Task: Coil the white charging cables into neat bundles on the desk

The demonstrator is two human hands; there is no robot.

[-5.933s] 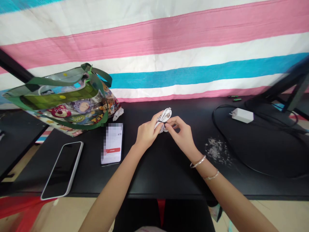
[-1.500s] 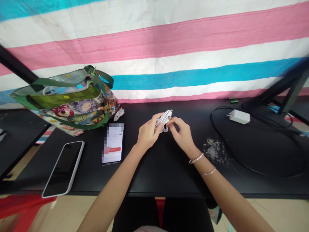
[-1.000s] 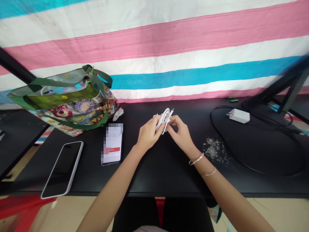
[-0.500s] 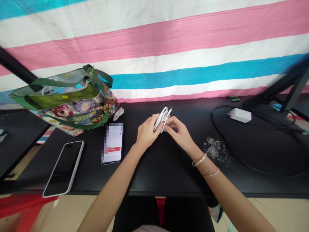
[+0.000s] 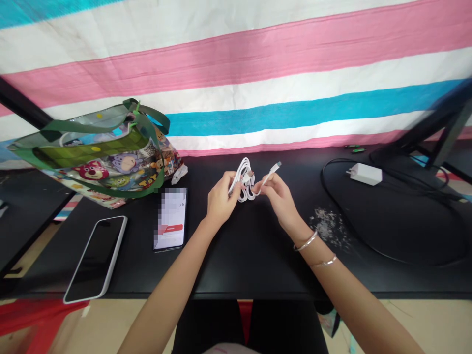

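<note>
A white charging cable (image 5: 243, 179) lies in loose loops, gathered in my left hand (image 5: 221, 194). My right hand (image 5: 279, 195) pinches a stretch of the same cable near its white connector end (image 5: 275, 168), which sticks up and to the right past the fingers. The two hands are close together above the black desk (image 5: 250, 255), and neither touches it. Part of the coil is hidden by my fingers.
A lit smartphone (image 5: 170, 219) and a black phone in a white case (image 5: 96, 258) lie left of my hands. A printed tote bag (image 5: 99, 157) sits at the left. A white charger (image 5: 366, 173) with black cable lies right, near grey crumbs (image 5: 327, 228).
My hands have moved apart. The right hand has drawn a length of cable out to the right, so its connector now shows, and the loops have opened wider.
</note>
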